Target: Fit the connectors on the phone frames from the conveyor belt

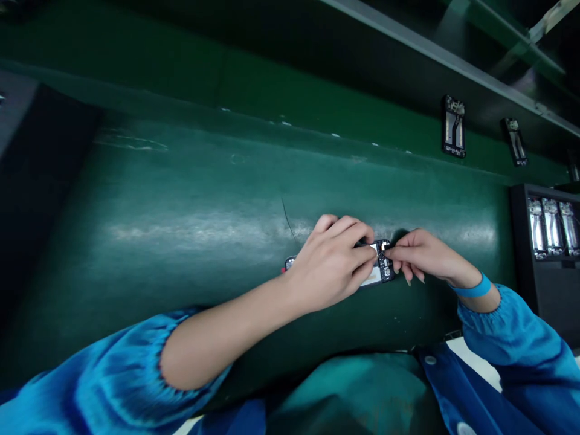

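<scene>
An opened smartphone [386,266] lies on the green mat, its circuit board showing at the right end and a pale battery area beside it. My left hand [335,260] lies across the phone's middle with curled fingers gripping it, hiding much of its body. At the right end, my right hand [419,255] has thumb and forefinger pinched together against the board, while its other fingers hang loosely. Whatever is between those fingertips is too small to make out.
A green mat [203,199] covers the bench. Two opened phone bodies [454,127] [515,142] rest along the back beneath a shelf edge [421,51]. On the right stands a dark rack [544,284] with several phone bodies. A dark box-like object [40,181] occupies the left.
</scene>
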`<state>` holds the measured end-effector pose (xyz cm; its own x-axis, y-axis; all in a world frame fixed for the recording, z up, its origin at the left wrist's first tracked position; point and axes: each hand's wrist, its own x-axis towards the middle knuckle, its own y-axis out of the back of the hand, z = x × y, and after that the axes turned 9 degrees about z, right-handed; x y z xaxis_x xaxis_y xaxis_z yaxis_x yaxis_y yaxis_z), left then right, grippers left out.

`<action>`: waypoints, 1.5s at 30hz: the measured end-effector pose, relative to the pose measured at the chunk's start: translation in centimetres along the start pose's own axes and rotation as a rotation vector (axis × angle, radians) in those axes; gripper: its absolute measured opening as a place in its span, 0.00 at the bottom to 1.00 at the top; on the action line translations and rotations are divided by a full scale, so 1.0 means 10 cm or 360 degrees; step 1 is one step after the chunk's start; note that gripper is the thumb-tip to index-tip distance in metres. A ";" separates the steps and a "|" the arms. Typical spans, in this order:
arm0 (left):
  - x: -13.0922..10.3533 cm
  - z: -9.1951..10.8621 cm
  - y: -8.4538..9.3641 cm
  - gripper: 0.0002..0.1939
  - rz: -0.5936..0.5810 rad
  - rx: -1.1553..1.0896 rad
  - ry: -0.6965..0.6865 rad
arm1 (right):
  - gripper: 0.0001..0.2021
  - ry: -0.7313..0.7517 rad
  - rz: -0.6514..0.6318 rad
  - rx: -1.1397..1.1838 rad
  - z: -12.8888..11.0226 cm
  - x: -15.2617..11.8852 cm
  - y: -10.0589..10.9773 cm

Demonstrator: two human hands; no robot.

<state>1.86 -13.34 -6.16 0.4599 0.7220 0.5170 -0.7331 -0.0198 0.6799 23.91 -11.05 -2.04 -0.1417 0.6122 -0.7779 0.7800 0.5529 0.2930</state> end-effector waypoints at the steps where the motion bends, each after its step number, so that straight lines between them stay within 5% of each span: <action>1: 0.00 0.00 0.00 0.16 -0.0003 -0.0008 -0.0009 | 0.17 -0.0014 -0.0001 -0.0018 -0.02 0.00 0.00; 26: 0.02 -0.01 0.00 0.11 -0.0073 -0.0096 0.0206 | 0.17 0.0054 0.0077 -0.0172 -0.13 0.00 0.02; 45: 0.16 -0.03 -0.07 0.10 -0.0216 0.0082 0.0108 | 0.15 0.0064 0.0051 -0.0219 -0.11 0.04 0.02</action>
<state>2.98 -11.95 -5.94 0.5167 0.7655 0.3835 -0.6392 0.0469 0.7676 23.32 -10.10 -1.67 -0.1448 0.6515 -0.7447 0.6941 0.6033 0.3928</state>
